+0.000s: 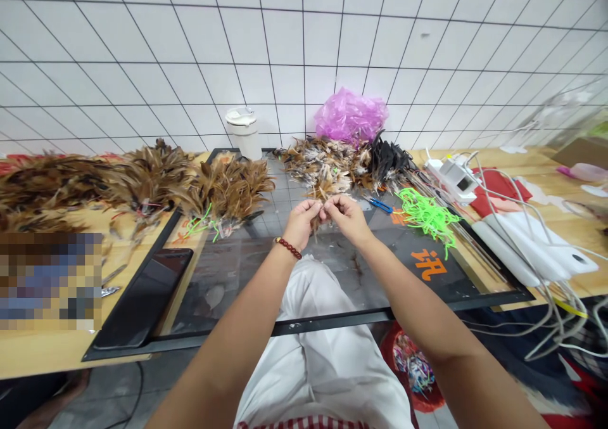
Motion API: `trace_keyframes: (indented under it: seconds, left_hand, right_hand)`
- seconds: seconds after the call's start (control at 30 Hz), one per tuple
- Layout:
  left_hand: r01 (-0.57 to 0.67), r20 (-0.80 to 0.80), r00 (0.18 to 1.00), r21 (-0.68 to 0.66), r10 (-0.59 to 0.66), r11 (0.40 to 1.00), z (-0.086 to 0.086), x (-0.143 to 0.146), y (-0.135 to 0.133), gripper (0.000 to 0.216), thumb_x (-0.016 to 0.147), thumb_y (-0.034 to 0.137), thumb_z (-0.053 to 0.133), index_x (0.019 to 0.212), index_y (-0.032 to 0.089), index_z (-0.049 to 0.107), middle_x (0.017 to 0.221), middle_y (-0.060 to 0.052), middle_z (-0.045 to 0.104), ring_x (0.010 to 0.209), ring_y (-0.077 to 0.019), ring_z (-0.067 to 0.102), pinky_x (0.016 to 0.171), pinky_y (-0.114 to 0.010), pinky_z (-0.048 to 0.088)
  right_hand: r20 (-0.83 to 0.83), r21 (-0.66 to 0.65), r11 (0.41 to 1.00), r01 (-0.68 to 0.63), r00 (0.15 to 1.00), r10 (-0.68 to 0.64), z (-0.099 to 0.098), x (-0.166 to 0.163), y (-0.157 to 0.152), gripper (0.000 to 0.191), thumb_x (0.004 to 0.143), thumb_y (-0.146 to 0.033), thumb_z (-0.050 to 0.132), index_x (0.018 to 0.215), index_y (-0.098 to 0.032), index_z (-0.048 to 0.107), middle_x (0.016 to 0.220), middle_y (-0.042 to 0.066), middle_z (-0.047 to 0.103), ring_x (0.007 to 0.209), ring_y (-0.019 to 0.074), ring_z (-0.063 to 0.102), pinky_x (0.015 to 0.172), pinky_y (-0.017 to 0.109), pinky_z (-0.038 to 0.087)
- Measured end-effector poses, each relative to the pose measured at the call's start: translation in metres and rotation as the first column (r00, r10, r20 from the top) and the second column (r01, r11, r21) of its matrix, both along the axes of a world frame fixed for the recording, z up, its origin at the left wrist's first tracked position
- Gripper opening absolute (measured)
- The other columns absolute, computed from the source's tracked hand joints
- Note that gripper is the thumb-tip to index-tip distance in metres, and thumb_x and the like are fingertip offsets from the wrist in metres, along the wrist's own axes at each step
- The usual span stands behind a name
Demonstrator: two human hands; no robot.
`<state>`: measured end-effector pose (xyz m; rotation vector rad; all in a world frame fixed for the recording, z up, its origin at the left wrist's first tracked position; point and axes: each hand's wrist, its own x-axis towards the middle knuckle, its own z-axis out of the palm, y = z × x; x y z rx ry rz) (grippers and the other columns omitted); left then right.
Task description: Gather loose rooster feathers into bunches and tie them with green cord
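My left hand (304, 221) and my right hand (345, 216) meet over the glass-topped table, thumbs and fingertips pinched close together. A small wisp of brown feather (315, 225) shows at the fingers; most of what they grip is hidden. Just beyond lies a loose heap of brown and white feathers (313, 166), with black feathers (390, 160) at its right end. Right of my right hand are blue thread snips (379, 204) and a tangle of neon green cords (427, 215). A bundle of brown feathers (232, 188) with green ties rests left of my hands.
More feather bundles (90, 182) line the left. A black phone (147, 299) lies on the left edge. Behind stand a white lidded cup (244, 131) and a pink plastic bag (351, 117). A power strip (536, 242) with cables sits right. A red bin (422, 400) is below.
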<state>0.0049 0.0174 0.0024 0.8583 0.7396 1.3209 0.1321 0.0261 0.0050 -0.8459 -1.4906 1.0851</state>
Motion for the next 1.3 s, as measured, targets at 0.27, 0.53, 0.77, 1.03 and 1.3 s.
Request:
trace_keyframes:
  seconds: [0.27,0.53,0.77,1.03,1.3]
  left_hand:
    - [-0.003,-0.157,0.988,0.082,0.016,0.997,-0.009,-0.001,0.003,0.024,0.068,0.034,0.074,0.064,0.013,0.063,0.060,-0.003,0.062,0.055,-0.0089,0.053,0.058,-0.022,0.042]
    - [-0.164,-0.025,0.986,0.060,0.166,0.985,-0.009,-0.003,0.009,0.020,0.069,0.031,0.073,0.071,0.014,0.063,0.056,0.001,0.058,0.052,-0.0081,0.053,0.057,-0.021,0.043]
    - [-0.257,0.034,0.966,0.028,0.256,0.966,-0.010,-0.007,0.013,0.020,0.072,0.031,0.072,0.070,0.015,0.060,0.054,0.003,0.055,0.050,-0.0070,0.051,0.056,-0.021,0.043]
    - [-0.264,0.036,0.964,0.005,0.264,0.964,-0.008,-0.006,0.012,0.020,0.074,0.031,0.071,0.071,0.015,0.060,0.054,0.003,0.055,0.052,-0.0075,0.052,0.056,-0.021,0.044]
    - [-0.259,0.028,0.966,0.020,0.259,0.966,-0.008,-0.006,0.012,0.020,0.072,0.030,0.071,0.069,0.015,0.060,0.054,0.002,0.056,0.051,-0.0071,0.052,0.055,-0.020,0.043]
  right_hand:
    - [0.116,0.112,0.983,0.146,0.981,-0.158,-0.004,0.005,0.004,0.023,0.080,-0.042,0.061,0.077,-0.020,0.062,0.070,0.000,0.062,0.060,0.0120,0.055,0.059,0.026,0.047]
    - [0.322,0.154,0.969,0.194,0.917,-0.235,-0.013,0.027,0.021,0.016,0.075,-0.034,0.063,0.079,-0.019,0.069,0.077,0.001,0.065,0.069,0.0140,0.055,0.067,0.027,0.044]
    - [0.657,0.248,0.966,-0.073,0.745,-0.112,-0.010,0.036,0.013,0.024,0.059,-0.030,0.079,0.078,-0.020,0.068,0.077,0.000,0.065,0.070,0.0140,0.055,0.064,0.024,0.039]
    - [0.519,0.288,0.942,0.171,0.799,-0.304,-0.006,0.044,0.024,0.012,0.076,-0.023,0.059,0.075,-0.021,0.070,0.073,0.002,0.068,0.067,0.0162,0.057,0.066,0.028,0.041]
    - [0.024,0.046,0.952,0.303,0.952,-0.305,0.005,0.049,0.028,0.019,0.072,-0.036,0.062,0.079,-0.019,0.065,0.066,-0.001,0.061,0.062,0.0134,0.053,0.063,0.027,0.042]
